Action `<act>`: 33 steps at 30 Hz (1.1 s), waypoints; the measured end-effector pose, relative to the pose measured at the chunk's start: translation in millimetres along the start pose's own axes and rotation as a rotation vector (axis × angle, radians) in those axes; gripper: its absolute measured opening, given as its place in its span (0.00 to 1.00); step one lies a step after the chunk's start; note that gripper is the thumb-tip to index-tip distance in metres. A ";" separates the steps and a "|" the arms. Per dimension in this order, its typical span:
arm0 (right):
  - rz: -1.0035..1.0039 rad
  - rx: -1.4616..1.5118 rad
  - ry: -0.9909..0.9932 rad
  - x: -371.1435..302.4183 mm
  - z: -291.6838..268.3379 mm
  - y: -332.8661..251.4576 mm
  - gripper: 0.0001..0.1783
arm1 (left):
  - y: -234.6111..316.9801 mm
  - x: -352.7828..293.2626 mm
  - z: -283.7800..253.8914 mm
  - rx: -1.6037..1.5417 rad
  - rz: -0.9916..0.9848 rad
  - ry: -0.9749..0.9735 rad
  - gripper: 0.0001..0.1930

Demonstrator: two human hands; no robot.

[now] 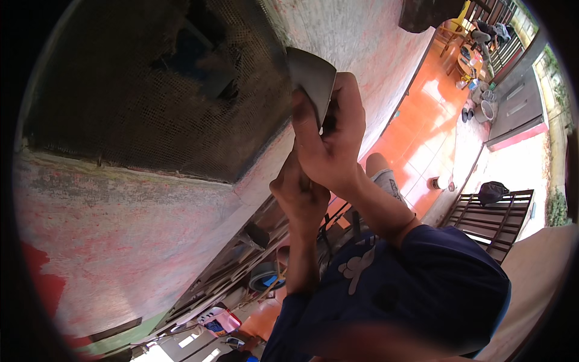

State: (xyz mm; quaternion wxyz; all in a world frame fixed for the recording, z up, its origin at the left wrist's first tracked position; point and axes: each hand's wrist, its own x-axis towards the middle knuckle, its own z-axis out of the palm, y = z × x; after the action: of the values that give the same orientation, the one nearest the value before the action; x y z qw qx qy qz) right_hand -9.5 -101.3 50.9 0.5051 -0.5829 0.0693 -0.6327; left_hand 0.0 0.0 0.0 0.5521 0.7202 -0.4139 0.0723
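Observation:
My right hand point(332, 142) pinches a curled, dark grey sheet of sandpaper point(310, 69), with the thumb on its near face and the fingers behind it. The sheet's upper part bends beside the edge of a mesh-covered window opening point(163, 102), close to the pale wall point(344, 30). Just below, my left hand point(300, 193) is closed, its fingers curled against the underside of my right hand. What those fingers hold, if anything, is hidden.
Worn pink and red patches mark the lower wall point(132, 223). Orange tiles point(416, 139) cover the floor to the right, where a small can point(435, 183) and a slatted bench point(491, 220) stand. A person point(484, 33) is near a round table at the far right.

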 end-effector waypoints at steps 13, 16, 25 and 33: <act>-0.089 0.013 0.033 3.0 3.4 4.0 0.07 | 4.0 4.4 -8.6 -0.005 0.018 -0.017 0.28; -0.131 -0.012 0.001 8.2 0.0 4.7 0.06 | 5.3 4.2 1.1 -0.052 0.045 0.042 0.28; -0.007 0.203 -0.016 9.4 -5.2 6.9 0.09 | 3.1 7.9 20.1 0.100 0.136 0.140 0.33; 0.092 -0.033 -0.083 2.0 -21.0 -5.3 0.09 | 7.4 -1.9 32.2 0.095 0.090 0.145 0.27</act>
State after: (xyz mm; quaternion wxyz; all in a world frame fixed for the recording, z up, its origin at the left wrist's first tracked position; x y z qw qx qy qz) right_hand -29.0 -110.8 49.3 0.5264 -0.6130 0.0854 -0.5830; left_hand -17.6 -26.9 -7.9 0.5421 0.7190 -0.4010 0.1685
